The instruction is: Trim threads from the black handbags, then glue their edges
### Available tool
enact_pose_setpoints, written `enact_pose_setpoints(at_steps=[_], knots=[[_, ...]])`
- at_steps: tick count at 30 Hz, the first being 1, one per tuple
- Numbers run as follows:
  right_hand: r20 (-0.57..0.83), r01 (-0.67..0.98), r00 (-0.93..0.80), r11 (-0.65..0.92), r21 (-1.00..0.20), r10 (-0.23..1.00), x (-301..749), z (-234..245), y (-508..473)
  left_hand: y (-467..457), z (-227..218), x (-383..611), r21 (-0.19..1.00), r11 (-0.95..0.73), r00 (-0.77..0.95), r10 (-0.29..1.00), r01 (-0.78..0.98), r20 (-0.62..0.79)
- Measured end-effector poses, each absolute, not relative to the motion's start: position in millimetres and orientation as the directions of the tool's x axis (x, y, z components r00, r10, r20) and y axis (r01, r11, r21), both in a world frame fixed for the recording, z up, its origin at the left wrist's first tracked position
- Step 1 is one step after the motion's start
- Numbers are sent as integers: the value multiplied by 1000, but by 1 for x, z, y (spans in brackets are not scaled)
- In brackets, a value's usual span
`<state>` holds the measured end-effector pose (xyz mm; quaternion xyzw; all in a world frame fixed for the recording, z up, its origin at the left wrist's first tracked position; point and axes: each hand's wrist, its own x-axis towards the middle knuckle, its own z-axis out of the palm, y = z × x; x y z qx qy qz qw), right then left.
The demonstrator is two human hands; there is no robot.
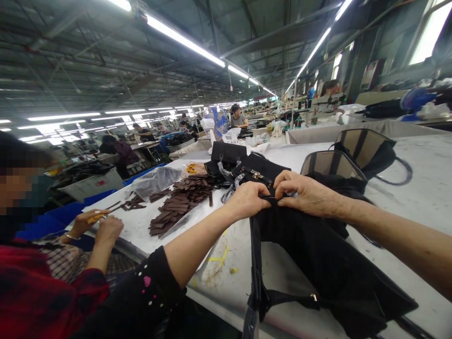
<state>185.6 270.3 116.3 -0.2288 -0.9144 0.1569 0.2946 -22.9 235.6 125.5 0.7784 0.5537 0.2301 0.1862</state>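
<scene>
Nearest, a black handbag (303,245) slants beside the near edge of the white surface (420,181), in a factory hall (95,61) under tube lights (185,42). Left hand (249,197) and right hand (305,192) pinch its upper rim (273,200), its body below them.

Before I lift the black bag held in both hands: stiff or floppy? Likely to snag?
The black bag is probably floppy: its cloth body droops below the pinching fingers. Pushed, it may fold rather than slide, since its side looks slack. The narrow strap, standing clear of the body, could snag.
</scene>
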Motion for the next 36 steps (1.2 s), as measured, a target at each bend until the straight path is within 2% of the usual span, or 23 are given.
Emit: enact_pose_setpoints(at_steps=[4,9,12,23,28,36], knots=[[484,389,-708,856,-340,514,188,116,267,237,123,-23,569,-314,280,948,760,149],[500,426,-687,849,-311,528,187,117,263,237,122,-22,588,-340,314,937,734,151],[472,438,-694,839,-322,544,185,120,260,236,122,-22,591,-346,328,934,729,143],[373,619,-587,695,-364,718,180,123,258,234,124,-18,603,-305,287,949,737,129],[358,628,-572,675,-387,738,180,124,259,234,125,-16,603,-324,297,943,728,149],[342,628,-532,631,-455,775,175,126,259,231,131,-12,479,-345,281,938,807,202]])
